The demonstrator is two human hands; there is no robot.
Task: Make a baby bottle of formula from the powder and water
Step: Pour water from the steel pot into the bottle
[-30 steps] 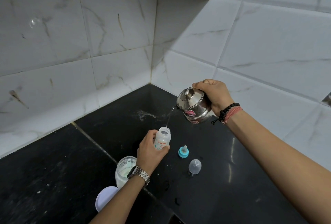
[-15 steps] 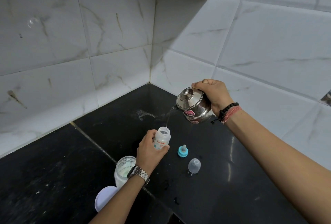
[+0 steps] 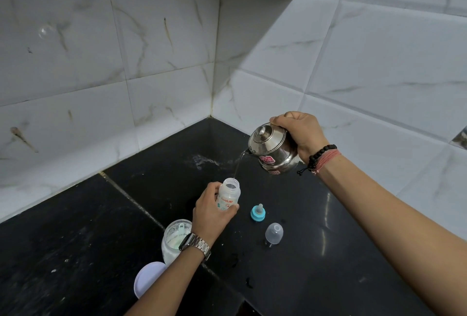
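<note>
Your left hand is wrapped around the body of the baby bottle, which stands open-mouthed on the black countertop, well in from the front edge and out from the tiled corner. Your right hand grips the steel kettle by its far side, tilted so a thin stream of water falls into the bottle's mouth.

The bottle looks like light plastic, so it will tip easily; hold it low on the waist and stay clear of the rim. Wet steel is likely slippery, and the lidded kettle heavier than it seems.

The blue teat ring and clear cap lie just right of the bottle. The open powder jar sits near the front edge, its white lid beside it.
</note>
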